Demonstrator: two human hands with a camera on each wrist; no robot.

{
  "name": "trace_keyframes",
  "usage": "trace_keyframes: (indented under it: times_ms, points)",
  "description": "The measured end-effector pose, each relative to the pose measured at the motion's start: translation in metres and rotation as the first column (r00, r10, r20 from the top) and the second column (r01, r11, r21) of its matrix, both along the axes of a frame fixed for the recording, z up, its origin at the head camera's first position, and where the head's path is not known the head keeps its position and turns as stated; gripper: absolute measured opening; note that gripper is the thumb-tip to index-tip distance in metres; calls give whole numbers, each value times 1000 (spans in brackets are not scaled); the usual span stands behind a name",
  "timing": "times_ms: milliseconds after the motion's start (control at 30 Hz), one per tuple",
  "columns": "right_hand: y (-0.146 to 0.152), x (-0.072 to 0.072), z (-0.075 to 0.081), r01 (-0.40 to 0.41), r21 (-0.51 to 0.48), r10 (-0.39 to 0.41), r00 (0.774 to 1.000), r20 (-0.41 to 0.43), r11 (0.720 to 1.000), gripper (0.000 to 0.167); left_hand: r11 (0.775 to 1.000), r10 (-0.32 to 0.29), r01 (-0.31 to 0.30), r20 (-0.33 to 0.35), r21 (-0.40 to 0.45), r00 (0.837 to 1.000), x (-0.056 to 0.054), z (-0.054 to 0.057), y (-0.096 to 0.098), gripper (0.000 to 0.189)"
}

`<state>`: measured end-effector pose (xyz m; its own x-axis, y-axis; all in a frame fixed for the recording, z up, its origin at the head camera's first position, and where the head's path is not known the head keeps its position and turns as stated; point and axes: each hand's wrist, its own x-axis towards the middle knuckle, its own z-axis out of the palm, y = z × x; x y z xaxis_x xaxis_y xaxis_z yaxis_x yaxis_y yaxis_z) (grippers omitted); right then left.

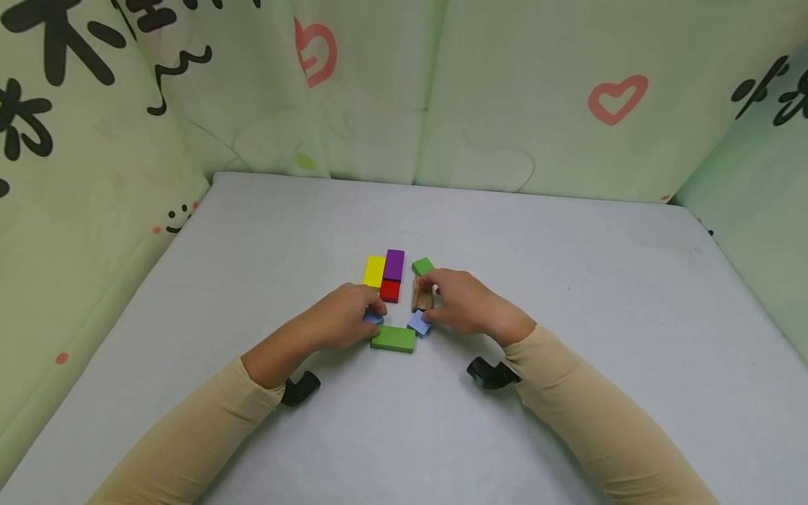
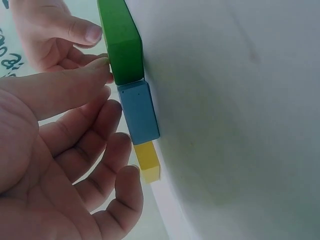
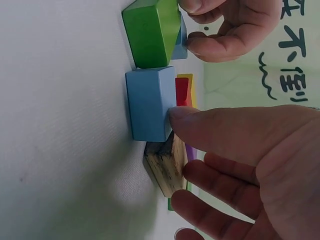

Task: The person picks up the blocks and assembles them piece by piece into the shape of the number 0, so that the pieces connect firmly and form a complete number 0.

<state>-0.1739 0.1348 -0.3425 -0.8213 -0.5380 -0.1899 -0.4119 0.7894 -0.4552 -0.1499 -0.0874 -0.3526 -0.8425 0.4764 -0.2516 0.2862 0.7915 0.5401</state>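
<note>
Coloured blocks form a rough ring on the white table. My left hand (image 1: pixel 344 315) is at its near left corner, thumb tip at the end of a long green block (image 1: pixel 393 339) and fingers bent loosely around a blue block (image 2: pixel 139 112). My right hand (image 1: pixel 463 301) is at the right side. Its thumb touches a second blue block (image 3: pixel 150 105), and its fingertips rest along a wood-grain block (image 3: pixel 165 170). A smaller green block (image 1: pixel 423 266) lies beyond that one. Yellow (image 1: pixel 374 270), purple (image 1: pixel 394 264) and red (image 1: pixel 390 291) blocks sit together at the far left.
The white table (image 1: pixel 568 280) extends around the blocks to both sides. Pale green printed cloth (image 1: pixel 505 91) hangs behind it and along the sides. A black device (image 1: pixel 301 388) is on the left wrist, with another black device (image 1: pixel 491 373) on the right.
</note>
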Motion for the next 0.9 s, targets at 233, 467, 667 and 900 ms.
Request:
trace_keyframes:
  times_ms: [233,467,667,900]
  points:
    - [-2,1,3,2,9,-2,1000,4,1000,48,1000,-2,2,-7,-13,1000,1,2,1,30]
    - [-2,2,5,8,19,-8,1000,10,1000,49,1000,-15,15,-13,-20,1000,0,2,1,29]
    - [-3,2,4,-1,19,1,1000,3,1000,48,1000,-2,2,-7,-10,1000,-2,5,-1,29]
    - [-3,4,4,-5,23,5,1000,-3,1000,48,998,55,-55,-36,-18,998,-15,14,-4,34]
